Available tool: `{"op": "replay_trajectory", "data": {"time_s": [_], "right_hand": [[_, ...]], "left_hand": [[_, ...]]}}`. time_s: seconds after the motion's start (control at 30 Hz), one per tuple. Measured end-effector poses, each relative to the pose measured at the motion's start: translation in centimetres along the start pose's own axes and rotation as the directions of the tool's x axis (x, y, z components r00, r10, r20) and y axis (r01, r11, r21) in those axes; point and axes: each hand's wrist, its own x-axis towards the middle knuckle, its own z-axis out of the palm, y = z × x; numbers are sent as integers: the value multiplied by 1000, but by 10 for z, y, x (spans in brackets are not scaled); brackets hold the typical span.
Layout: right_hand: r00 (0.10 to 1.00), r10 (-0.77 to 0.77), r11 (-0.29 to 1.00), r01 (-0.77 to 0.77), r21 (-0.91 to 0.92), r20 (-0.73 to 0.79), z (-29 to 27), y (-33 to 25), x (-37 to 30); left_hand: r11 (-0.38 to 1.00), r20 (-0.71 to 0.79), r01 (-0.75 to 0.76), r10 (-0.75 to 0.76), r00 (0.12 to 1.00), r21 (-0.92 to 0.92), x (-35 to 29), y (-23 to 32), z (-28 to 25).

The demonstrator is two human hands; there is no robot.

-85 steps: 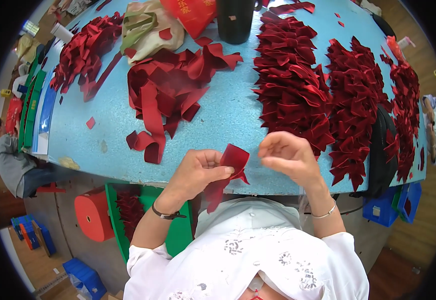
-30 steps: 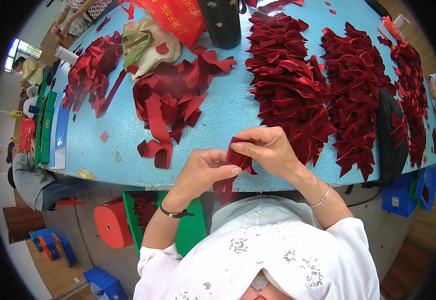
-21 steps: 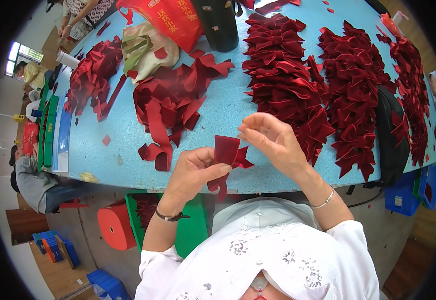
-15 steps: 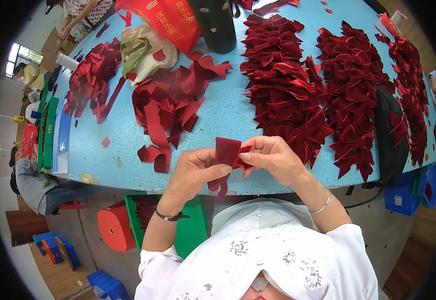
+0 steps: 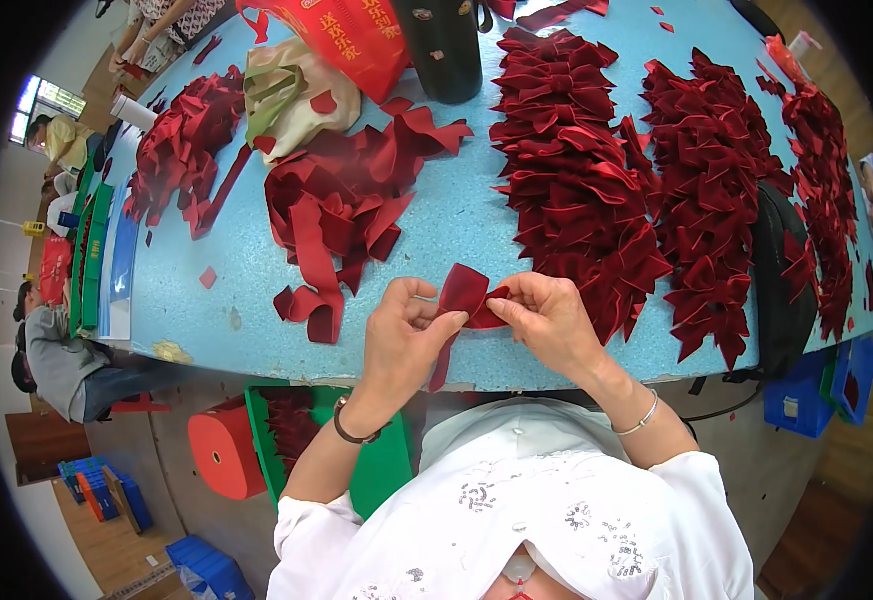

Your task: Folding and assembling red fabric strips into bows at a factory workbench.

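A dark red velvet ribbon piece point(image 5: 464, 296), folded into a loop with a tail hanging down, is pinched between both my hands over the near edge of the blue table point(image 5: 456, 225). My left hand point(image 5: 403, 335) grips its left side. The fingers of my right hand point(image 5: 546, 315) pinch its right end. A loose heap of cut red ribbon strips point(image 5: 341, 205) lies just beyond my left hand. Rows of finished red bows point(image 5: 581, 195) lie beyond my right hand.
More bow rows point(image 5: 716, 200) fill the right of the table. A red bag point(image 5: 356, 35), a black cylinder point(image 5: 446, 45) and a beige bag point(image 5: 296, 90) stand at the back. Below the table are a green crate point(image 5: 376, 470) and a red stool point(image 5: 226, 450). A seated person point(image 5: 66, 350) is at the far left.
My hands have drawn together on the ribbon piece; it went from a flat upright flap to a folded loop, with my right fingers now pinching its right end.
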Motion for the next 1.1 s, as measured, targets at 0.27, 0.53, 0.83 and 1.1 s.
{"op": "replay_trajectory", "data": {"time_s": [0.27, 0.53, 0.83, 1.1], "right_hand": [[972, -218, 885, 161, -437, -84, -6, -4, 1], [957, -287, 882, 277, -382, 30, -8, -25, 27], [978, -181, 944, 203, -262, 105, 11, -15, 39], [934, -348, 805, 342, -485, 81, 22, -9, 47]], "left_hand": [[966, 60, -78, 65, 996, 247, 1, -1, -2], [1000, 142, -10, 12, 990, -14, 2, -6, -10], [1000, 248, 11, -5, 969, -25, 8, -9, -22], [943, 194, -287, 253, 948, 170, 9, -10, -16]]}}
